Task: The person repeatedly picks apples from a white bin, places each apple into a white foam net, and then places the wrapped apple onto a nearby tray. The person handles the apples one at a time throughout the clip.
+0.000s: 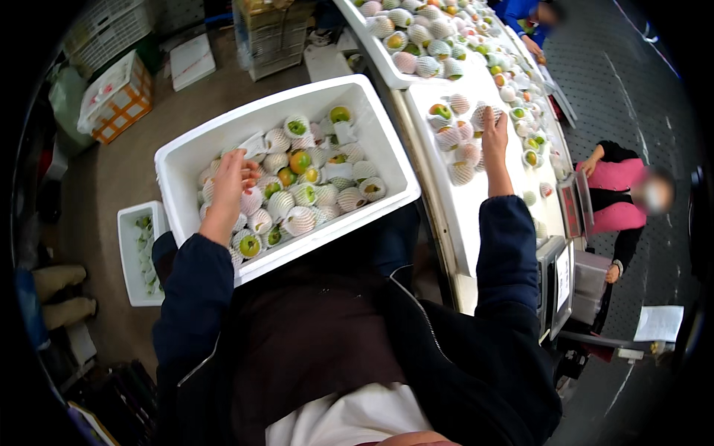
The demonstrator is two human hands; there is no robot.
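Observation:
A deep white foam box (385,111) stands in front of me, filled with green and orange tomato-like fruits, many in foam net sleeves. Over its left side hovers my left hand (226,181), fingers curled and apart, with nothing seen in it. Under the fingers lie several sleeved fruits, partly hidden by the hand. Out to the right, my right hand (495,136) grips a net-sleeved fruit (481,116) above a white foam tray (468,223). A small group of sleeved fruits (462,173) rests in that tray, just left of the hand.
Another foam tray (385,69) heaped with sleeved fruit sits farther up the stand. Scales (555,284) line its right side, where a person in pink (616,173) stands. Someone in blue (516,14) reaches in above. A smaller foam box (125,256) and an orange crate (125,108) are on the floor.

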